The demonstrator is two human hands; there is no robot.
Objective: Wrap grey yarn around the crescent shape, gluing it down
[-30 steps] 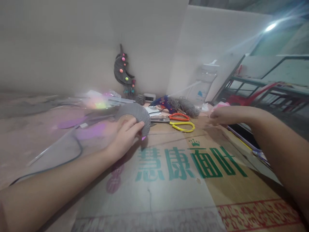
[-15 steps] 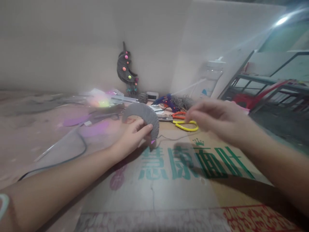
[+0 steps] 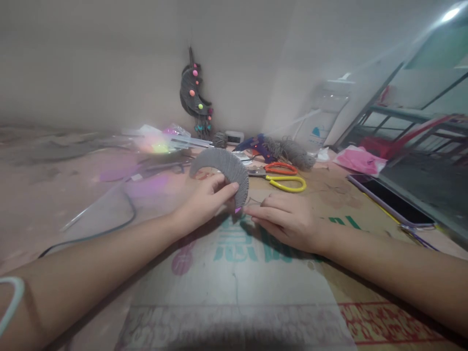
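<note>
My left hand (image 3: 206,202) grips a crescent-shaped piece wrapped in grey yarn (image 3: 223,168), holding it upright on the cardboard sheet (image 3: 234,273). A pink tip shows at the crescent's lower right end. My right hand (image 3: 288,222) rests low on the cardboard, its fingers pinched together right at that lower end, where a thin grey yarn strand (image 3: 256,201) runs off. What the pinch holds is too small to see surely.
Yellow-handled scissors (image 3: 287,183) and orange-handled scissors (image 3: 280,168) lie behind the hands. A blue glue gun (image 3: 256,145) and a grey yarn bundle (image 3: 292,152) sit further back. A finished grey crescent with coloured pompoms (image 3: 195,95) hangs on the wall. A phone (image 3: 391,200) lies right; a cable (image 3: 109,229) left.
My right hand has swung from the far right, over the scissors, down to the crescent's lower end. The left hand keeps its grip on the crescent.
</note>
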